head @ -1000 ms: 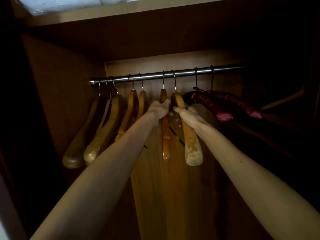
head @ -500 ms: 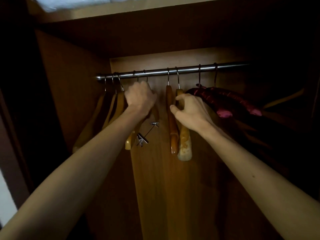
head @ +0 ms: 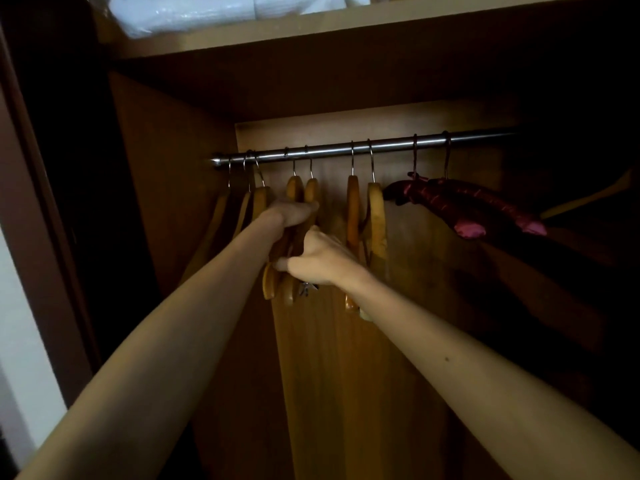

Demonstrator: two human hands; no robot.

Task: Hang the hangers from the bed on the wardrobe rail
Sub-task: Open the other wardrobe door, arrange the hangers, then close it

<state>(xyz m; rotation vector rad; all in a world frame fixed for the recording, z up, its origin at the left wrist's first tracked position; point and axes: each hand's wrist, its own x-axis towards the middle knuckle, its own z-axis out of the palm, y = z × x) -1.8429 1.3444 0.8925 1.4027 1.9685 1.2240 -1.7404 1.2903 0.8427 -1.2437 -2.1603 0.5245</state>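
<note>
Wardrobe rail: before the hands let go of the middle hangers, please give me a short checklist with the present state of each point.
1. Hooks of the middle pair of wooden hangers over the rail: ok.
2. Left hand grips that pair: ok.
3. Right hand on their lower part: cannot tell what it pinches.
4. Clips untangled: cannot tell, hidden.
5. Neighbouring wooden pair on the right hangs apart: ok.
6. Padded red hangers hooked on the rail: ok.

Honey-coloured wooden hangers (head: 375, 216) with steel hooks hang side by side from the shiny round metal wardrobe rail (head: 381, 147) before me.
</note>
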